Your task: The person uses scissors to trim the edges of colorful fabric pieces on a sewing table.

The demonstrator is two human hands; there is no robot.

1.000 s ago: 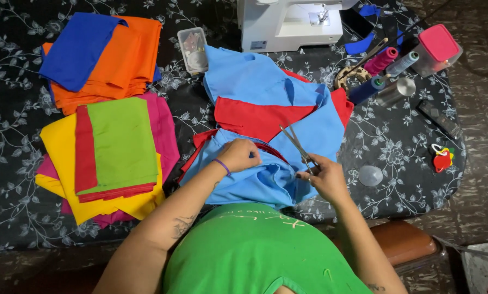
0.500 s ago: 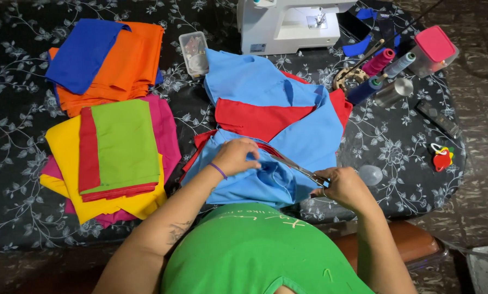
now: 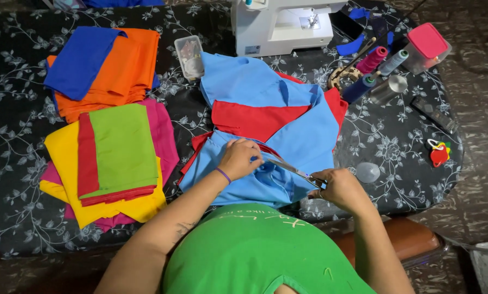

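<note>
Head view: right hand (image 3: 339,188) grips scissors (image 3: 294,170); left hand (image 3: 239,158) pinches blue fabric (image 3: 266,182) beside blades.

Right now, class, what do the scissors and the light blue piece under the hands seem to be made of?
Scissors: blades look like bare metal, thin, grey and shiny; the handles are hidden in the right hand.
Light blue piece: apparently matte woven cloth; it creases and bunches softly under the left hand.

A home sewing corner is shown: a white sewing machine (image 3: 285,24) is set on a desk (image 3: 15,130) covered by a black floral cloth, with thread spools (image 3: 383,62) and stacked coloured fabrics (image 3: 110,147) spread around.
</note>
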